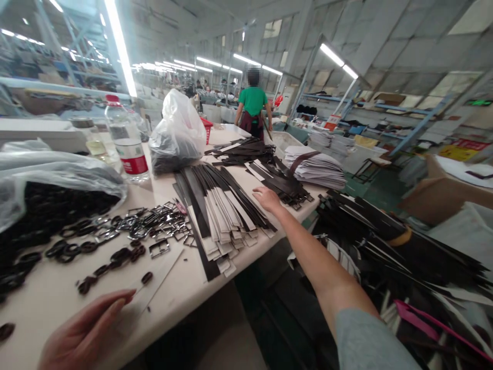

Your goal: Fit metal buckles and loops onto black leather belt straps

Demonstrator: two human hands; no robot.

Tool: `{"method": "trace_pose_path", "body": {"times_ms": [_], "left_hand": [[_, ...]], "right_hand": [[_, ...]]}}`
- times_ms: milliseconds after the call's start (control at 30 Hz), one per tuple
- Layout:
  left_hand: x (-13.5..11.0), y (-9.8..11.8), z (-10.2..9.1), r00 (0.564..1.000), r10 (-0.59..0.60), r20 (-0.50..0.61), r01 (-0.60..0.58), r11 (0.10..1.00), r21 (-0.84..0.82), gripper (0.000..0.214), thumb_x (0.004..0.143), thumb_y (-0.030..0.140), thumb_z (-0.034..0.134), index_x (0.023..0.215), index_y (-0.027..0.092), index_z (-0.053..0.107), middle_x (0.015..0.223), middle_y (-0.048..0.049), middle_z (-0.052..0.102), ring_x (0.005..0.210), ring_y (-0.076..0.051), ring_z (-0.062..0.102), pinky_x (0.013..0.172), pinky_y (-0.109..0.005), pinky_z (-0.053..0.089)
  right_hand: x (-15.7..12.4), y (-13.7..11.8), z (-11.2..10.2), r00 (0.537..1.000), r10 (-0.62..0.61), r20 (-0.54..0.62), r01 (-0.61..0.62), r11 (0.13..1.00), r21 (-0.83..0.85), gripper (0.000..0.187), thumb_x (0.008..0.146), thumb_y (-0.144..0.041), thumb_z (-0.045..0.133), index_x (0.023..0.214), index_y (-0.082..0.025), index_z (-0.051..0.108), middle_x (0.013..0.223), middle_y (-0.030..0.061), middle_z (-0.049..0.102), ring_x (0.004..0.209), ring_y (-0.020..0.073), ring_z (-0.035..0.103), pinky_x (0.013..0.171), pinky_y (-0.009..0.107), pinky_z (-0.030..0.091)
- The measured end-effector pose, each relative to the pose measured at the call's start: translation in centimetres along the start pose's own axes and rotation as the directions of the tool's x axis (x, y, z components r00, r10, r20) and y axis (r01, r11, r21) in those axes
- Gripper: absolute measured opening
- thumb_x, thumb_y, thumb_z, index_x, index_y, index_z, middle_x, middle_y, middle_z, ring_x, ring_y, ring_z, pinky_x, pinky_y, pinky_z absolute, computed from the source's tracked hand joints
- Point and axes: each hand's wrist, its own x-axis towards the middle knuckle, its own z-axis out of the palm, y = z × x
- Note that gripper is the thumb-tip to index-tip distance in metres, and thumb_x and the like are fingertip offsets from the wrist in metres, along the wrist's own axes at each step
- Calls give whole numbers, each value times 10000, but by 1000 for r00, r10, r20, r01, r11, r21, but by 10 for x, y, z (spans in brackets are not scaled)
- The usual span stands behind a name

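My left hand (87,329) is low over the near left of the table, thumb and fingers pressed together. A thin pale sliver shows at its fingertips, too small to make out. Just beyond them is a small dark brown loop (147,278). My right hand (268,199) reaches out to the right edge of a fanned pile of black strips with white backs (227,210), fingers stretched out and nothing visible in them. Metal buckle frames (157,221) lie heaped left of the strips. More dark loops (121,257) are scattered near them.
Behind the buckles stand a plastic bottle (129,149) and a tied clear bag (175,139). A bag of black pieces (65,200) lies open at left. More strips (279,180) and stacked white sheets (316,167) are at right. Beyond the table stands a person in green (253,108).
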Motion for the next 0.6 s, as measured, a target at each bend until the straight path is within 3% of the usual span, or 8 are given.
{"method": "trace_pose_path", "body": {"times_ms": [100,267,400,500,600], "left_hand": [[-1,6,-1,999,-43,30,45,998,-51,496,698,774,603,859,347,796,955,13,807,953,-327,751,956,-476,589],[-1,16,-1,999,-18,26,21,995,-101,490,725,716,621,864,282,800,972,-44,805,947,-296,751,909,-379,604],[-1,18,-1,1000,21,21,-18,990,-143,456,763,668,624,883,264,799,961,-55,804,906,-274,757,877,-353,610],[-2,18,0,999,38,5,-36,985,-167,463,775,667,616,882,257,802,947,-60,805,884,-267,761,865,-344,614],[-2,15,0,998,63,-17,-65,981,-184,470,778,681,610,854,260,804,935,-56,807,877,-260,766,840,-318,620]], "right_hand": [[-2,-48,-10,991,-133,-6,133,985,113,267,1026,-278,567,1241,-192,700,1247,71,693,1155,208,636,1001,295,484],[-16,-136,-20,929,-369,-28,368,913,176,232,999,-217,624,1218,-234,699,1305,13,661,1199,151,602,1040,224,430],[-18,-193,-7,911,-411,14,406,904,136,174,980,-287,644,1098,-210,747,1160,56,713,1099,227,650,980,302,482],[-5,-207,1,941,-339,1,338,937,92,204,958,-321,661,1113,-214,737,1220,74,680,1128,253,631,993,330,475],[20,-188,-3,984,-163,-67,167,985,54,316,1003,-327,584,1292,-212,644,1409,92,559,1261,261,542,1071,357,420]]}}
